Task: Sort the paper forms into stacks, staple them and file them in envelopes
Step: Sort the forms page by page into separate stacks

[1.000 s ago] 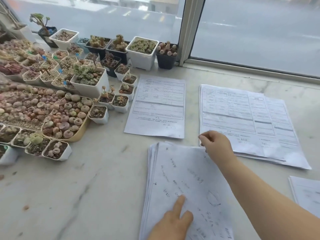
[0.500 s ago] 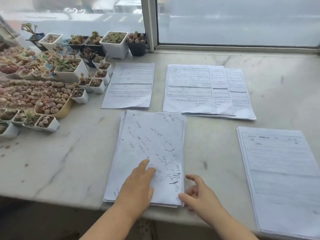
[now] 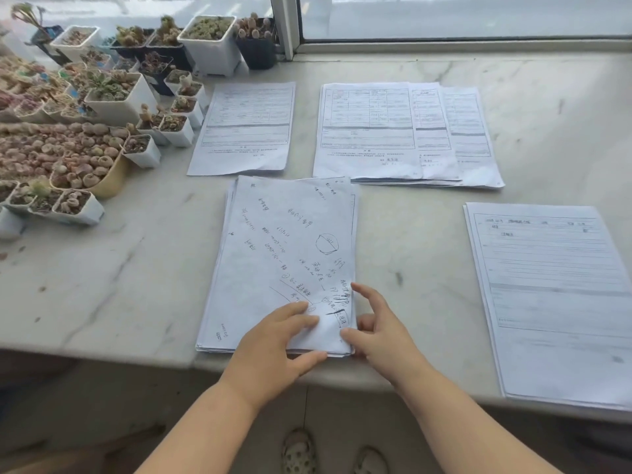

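Observation:
A thick stack of papers (image 3: 280,254), its top sheet covered in handwriting, lies near the front edge of the marble counter (image 3: 102,268). My left hand (image 3: 273,347) rests on its lower part, fingers flat on the top sheet. My right hand (image 3: 379,333) is at the stack's lower right corner, thumb on the corner and index finger reaching over the right edge. Behind it lie a single printed form (image 3: 244,128) and a fanned pile of printed forms (image 3: 403,131). Another pile of forms (image 3: 554,295) lies at the right.
Many small pots of succulents (image 3: 102,97) crowd the left and back left of the counter. A window frame (image 3: 285,25) runs along the back. The counter's front edge is just under my hands; my feet show on the floor below.
My right hand has drawn back from the far fanned pile to the handwritten stack's lower right corner. My left hand has spread flat on the sheet. The camera has tilted down.

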Demonstrator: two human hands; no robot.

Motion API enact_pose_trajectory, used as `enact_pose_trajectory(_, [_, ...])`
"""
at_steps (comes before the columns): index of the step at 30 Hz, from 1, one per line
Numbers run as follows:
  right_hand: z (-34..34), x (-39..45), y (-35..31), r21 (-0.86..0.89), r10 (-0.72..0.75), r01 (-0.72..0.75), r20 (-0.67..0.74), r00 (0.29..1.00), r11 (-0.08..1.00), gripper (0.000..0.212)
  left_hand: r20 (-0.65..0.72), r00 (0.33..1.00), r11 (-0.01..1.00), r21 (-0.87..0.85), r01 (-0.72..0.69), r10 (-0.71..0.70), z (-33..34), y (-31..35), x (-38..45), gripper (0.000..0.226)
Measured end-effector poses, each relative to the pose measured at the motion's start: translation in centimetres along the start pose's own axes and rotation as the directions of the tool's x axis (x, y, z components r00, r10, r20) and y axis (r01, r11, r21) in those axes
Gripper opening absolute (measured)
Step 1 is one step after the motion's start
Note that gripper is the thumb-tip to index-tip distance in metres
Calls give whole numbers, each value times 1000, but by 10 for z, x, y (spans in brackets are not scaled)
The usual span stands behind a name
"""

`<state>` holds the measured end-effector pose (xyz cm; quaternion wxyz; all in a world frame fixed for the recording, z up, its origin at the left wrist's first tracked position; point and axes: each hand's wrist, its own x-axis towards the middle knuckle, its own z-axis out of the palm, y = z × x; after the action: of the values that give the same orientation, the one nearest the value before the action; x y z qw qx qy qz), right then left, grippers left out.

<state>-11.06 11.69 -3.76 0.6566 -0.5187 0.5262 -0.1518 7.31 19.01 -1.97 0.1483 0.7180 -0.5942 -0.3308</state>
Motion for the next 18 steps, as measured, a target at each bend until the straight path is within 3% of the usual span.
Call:
enact_pose_trajectory(4, [7, 1, -2, -47, -38, 33, -91, 995, 998, 60, 1, 1000, 1000, -24, -12, 12, 1, -4, 1, 57])
enact_pose_trajectory(9, [18, 5, -3, -95, -23, 4, -196, 980, 995, 49, -46, 998, 994, -106, -40, 36, -2, -11, 4, 28])
enact_pose_trajectory(13, [9, 1, 4, -31, -30, 27, -94, 995, 999, 53, -185, 980, 942, -335, 3, -69, -2, -14, 8, 24])
enact_pose_trajectory(15, [4, -1, 7, 18, -26, 26, -18, 1000, 1000, 54, -176, 977, 915, -403, 37, -117, -4, -16, 8, 31])
enact_pose_trajectory(18, [5, 1, 3, 5, -36, 37, -39, 999, 999, 52, -99, 991, 916, -399, 49, -96, -5, -20, 9, 39])
